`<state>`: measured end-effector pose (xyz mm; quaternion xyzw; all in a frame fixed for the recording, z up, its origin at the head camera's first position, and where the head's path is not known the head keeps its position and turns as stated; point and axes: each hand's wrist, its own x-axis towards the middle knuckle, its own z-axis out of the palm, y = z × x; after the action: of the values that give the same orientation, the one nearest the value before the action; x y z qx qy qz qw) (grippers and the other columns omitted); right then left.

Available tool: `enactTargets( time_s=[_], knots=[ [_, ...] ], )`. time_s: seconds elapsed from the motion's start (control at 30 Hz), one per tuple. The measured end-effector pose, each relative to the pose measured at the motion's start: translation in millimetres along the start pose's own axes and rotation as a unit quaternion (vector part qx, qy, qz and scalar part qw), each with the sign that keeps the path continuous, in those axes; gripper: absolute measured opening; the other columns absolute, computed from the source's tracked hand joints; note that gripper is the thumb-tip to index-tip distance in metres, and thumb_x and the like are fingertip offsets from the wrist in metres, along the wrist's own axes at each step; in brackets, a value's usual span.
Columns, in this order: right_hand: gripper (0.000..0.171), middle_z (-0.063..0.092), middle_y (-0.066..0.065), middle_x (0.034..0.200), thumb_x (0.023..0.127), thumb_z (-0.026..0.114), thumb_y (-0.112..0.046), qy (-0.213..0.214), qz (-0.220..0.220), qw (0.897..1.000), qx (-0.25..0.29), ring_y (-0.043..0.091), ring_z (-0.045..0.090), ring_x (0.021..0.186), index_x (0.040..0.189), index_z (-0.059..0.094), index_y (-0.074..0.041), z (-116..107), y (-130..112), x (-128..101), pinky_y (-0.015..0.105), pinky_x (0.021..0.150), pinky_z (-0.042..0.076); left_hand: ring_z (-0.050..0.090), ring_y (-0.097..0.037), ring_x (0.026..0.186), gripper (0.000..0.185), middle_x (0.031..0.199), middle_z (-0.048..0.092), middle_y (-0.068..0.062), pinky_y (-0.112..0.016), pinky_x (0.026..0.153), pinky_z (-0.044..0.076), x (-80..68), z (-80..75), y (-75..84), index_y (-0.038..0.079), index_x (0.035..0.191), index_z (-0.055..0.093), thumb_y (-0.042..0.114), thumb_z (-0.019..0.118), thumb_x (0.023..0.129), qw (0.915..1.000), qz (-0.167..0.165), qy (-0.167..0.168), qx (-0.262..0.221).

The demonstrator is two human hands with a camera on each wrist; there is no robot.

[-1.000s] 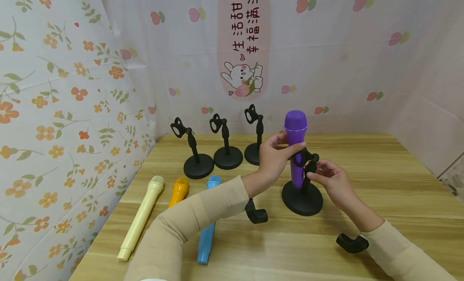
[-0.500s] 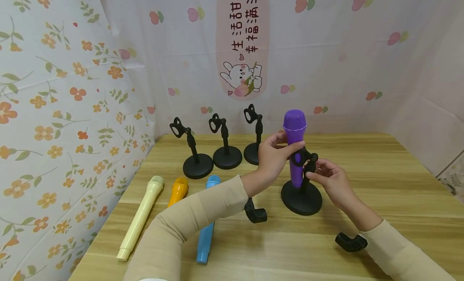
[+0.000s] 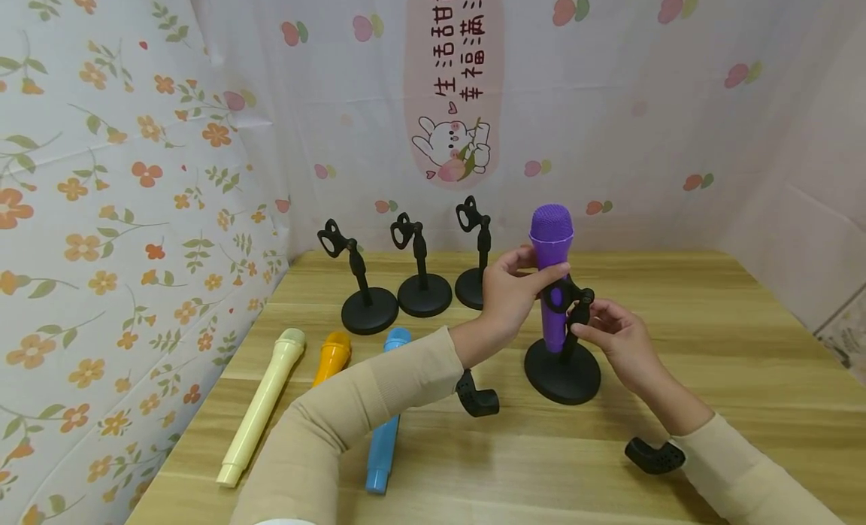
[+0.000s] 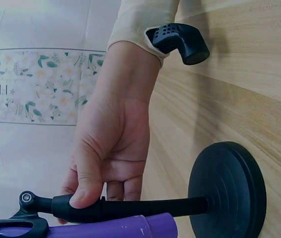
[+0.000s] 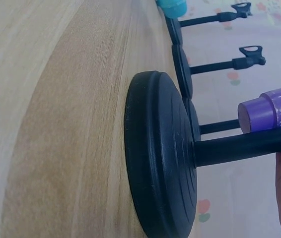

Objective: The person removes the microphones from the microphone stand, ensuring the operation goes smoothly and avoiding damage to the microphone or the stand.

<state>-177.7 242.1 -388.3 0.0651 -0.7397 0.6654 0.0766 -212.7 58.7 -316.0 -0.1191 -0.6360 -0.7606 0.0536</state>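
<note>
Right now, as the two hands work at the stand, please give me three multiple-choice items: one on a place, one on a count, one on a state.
1. Where does the purple microphone sit?
A. flat on the table
B. in the clip of the nearest stand
C. beside the yellow one

2. How many stands at the back hold nothing?
A. one
B. three
C. five

3. What does the right hand do?
A. grips the post of the stand
B. rests flat on the table
C. holds the blue microphone

Key: 1 B, it stands upright in the clip; 2 B, three empty stands; 3 A, its fingers curl round the post.
</note>
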Motion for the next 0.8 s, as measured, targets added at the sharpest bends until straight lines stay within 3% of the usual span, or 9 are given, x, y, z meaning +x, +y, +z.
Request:
enactTargets(
  time_s=[0.1,0.4,0.8],
  knots=[
    [0.022,0.063,-0.015,0.101,0.090,0.070,-0.008,0.003,0.003,1.000,-0.005,0.005,0.057,0.098,0.105,0.066,-0.024,0,0,-2,0.014,0.081,0.048,0.065,-0.012,0.076,0.021,0.089,0.068,0.006,-0.029,0.067,0.055,-0.7,0.1,1.1,0.016,0.096,0.073,0.021,0.084,0.078,1.0000,-0.003,-0.003,0.000],
    [0.025,0.066,-0.011,0.101,0.090,0.069,-0.002,-0.006,-0.013,0.999,0.047,0.007,0.061,0.095,0.109,0.069,-0.018,3,1,-1,0.016,0.082,0.049,0.068,-0.013,0.078,0.023,0.089,0.068,0.002,-0.030,0.069,0.056,1.0,-0.1,5.9,0.015,0.098,0.073,0.021,0.084,0.078,0.9998,-0.005,-0.008,-0.016],
    [0.024,0.066,-0.012,0.101,0.090,0.069,-0.004,-0.008,-0.015,0.999,0.043,0.007,0.060,0.097,0.109,0.068,-0.019,2,3,0,0.015,0.083,0.049,0.067,-0.013,0.076,0.023,0.089,0.069,0.003,-0.030,0.067,0.057,3.0,-0.4,14.0,0.014,0.098,0.074,0.020,0.084,0.078,0.9998,-0.005,-0.010,-0.018]
  ],
)
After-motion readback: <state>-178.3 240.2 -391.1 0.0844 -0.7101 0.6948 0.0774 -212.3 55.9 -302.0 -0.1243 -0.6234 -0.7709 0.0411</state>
